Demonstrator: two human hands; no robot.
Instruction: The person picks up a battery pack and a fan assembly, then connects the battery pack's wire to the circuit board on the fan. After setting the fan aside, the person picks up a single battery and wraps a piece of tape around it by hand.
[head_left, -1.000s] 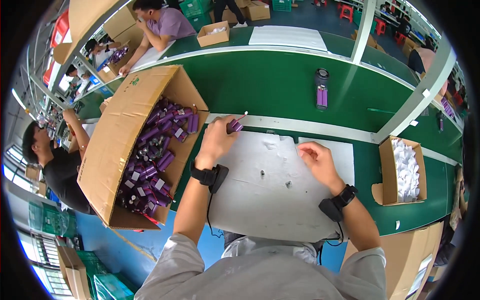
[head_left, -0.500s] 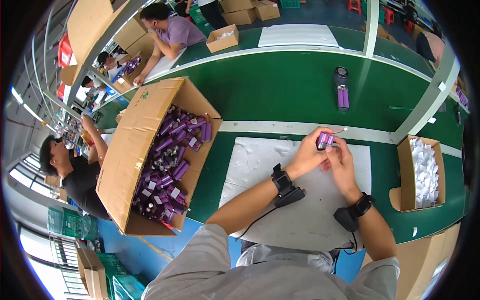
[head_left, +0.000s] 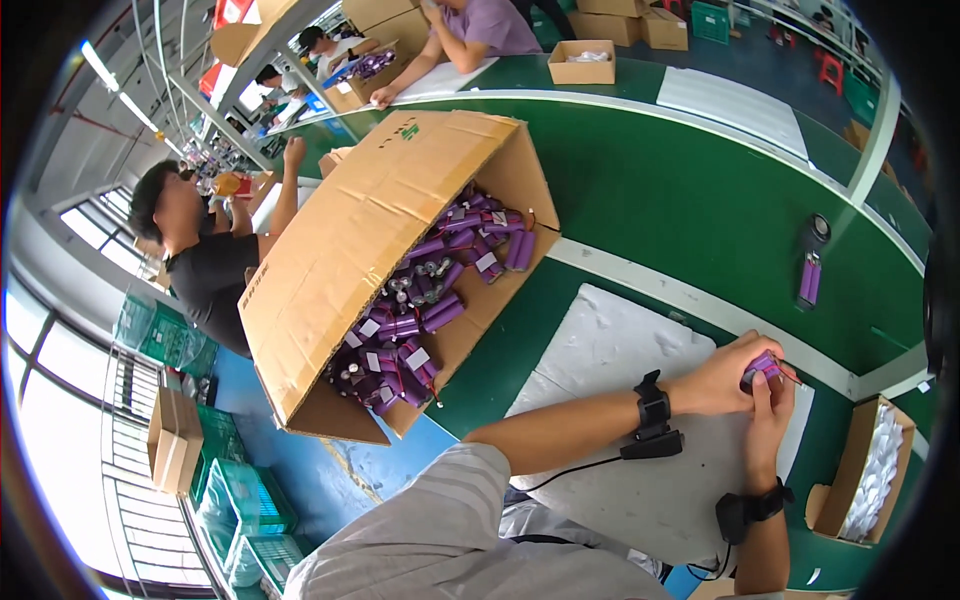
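So the small purple battery pack [head_left: 763,366] is up in the hands, over the right end of the white foam sheet [head_left: 620,350] on the green bench [head_left: 515,340]. The left hand [head_left: 716,382] has its fingers curled round it, grasping it. The right hand [head_left: 772,420] comes up from below with at least 1 digit against the near face; can't tell if that's an actual grip or just contact.

Position-wise, the pack sits at the far end of the left hand, to the right of that wrist, and just above the right fingertips. Neither hand is really nearer, they meet at it. Long axis? Too covered to call. Its thin wire [head_left: 790,375] pokes out to the right, away from the left palm.

Around them: a big cardboard box [head_left: 370,240] tipped open on the left, loaded with loose purple packs [head_left: 440,290], and a smaller box [head_left: 848,475] of white pieces [head_left: 880,475] off to the right.
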